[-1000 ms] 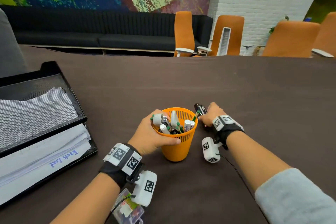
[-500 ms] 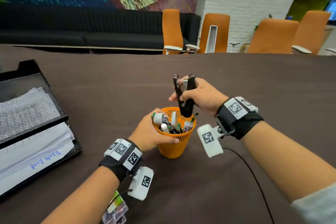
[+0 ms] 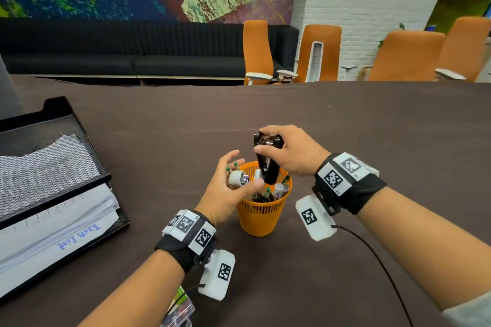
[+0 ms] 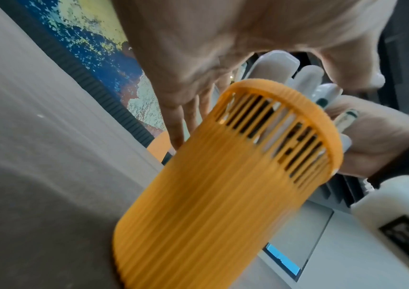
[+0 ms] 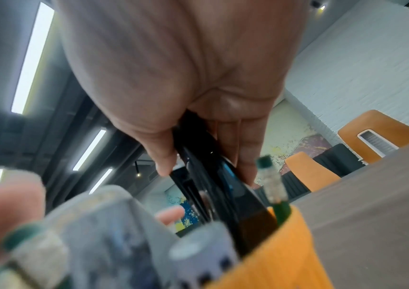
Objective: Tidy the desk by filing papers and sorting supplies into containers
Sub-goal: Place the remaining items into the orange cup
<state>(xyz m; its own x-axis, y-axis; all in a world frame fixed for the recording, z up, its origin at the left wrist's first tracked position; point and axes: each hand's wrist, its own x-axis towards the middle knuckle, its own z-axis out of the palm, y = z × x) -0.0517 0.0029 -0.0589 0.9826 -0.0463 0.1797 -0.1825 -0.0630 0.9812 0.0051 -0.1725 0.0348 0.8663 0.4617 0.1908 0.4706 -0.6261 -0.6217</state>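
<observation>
- Lowered since half a second ago, the black stapler [image 3: 267, 159] now stands nearly upright with its lower end inside the orange cup [image 3: 261, 216]; before, it hung above the rim with its two arms spread apart.
- Its two arms now lie close together, pressed under the right hand [image 3: 291, 151], whose thumb and fingers curl over the stapler's top end.
- From the right wrist view, the same stapler [image 5: 213, 187] runs down from the pinching fingers [image 5: 245, 156] into the cup [image 5: 272, 260], beside a green-capped pen [image 5: 272, 187].
- Off the cup wall now, the left hand [image 3: 228, 194] no longer wraps round it as it did earlier; its fingers are spread and relaxed at the cup's 9 o'clock side, the thumb lying across the near rim.
- Whether the left hand touches the white cylinder [image 3: 237, 178] that leans out of the cup at about 10 o'clock, I cannot tell.
- Seen from the left wrist, the cup [image 4: 223, 185] stands on the dark brown desk [image 4: 37, 195] with white markers [image 4: 307, 78] poking above its rim, and the left hand [image 4: 198, 48] is splayed over it.
- At 9 o'clock from the cup, well apart, the black mesh paper tray [image 3: 87, 141] holds stacked papers [image 3: 53, 228], one marked "Task List".
- Pens and markers [image 3: 277, 191] crowd the cup around the stapler.
</observation>
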